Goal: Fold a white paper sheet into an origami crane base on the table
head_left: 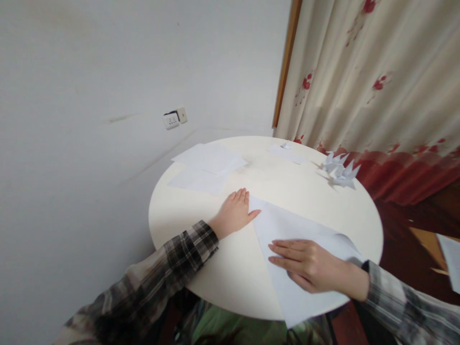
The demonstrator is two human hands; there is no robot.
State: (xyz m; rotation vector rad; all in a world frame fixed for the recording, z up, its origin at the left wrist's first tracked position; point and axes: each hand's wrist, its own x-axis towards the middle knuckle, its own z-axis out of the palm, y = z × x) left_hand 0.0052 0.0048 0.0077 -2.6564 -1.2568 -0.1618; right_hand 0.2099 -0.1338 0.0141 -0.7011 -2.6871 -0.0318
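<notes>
A large white sheet of paper (309, 220) lies on the round white table (223, 273), its near corner hanging over the front edge. Its right part curls up slightly, and it looks folded over along one side. At the sheet's upper left corner rests my left hand (235, 213), palm down, fingers stretched out and thumb spread onto the paper. My right hand (309, 263) lies flat on the middle of the sheet, fingers extended to the left. Neither hand grips anything.
Several loose white sheets (208, 160) lie at the table's back left. Folded paper cranes (343, 172) stand near the right edge. A smaller folded paper piece (286, 145) sits by a paper strip (287, 154) at the back. A wall (89, 167) borders the left; a curtain (359, 96) hangs behind.
</notes>
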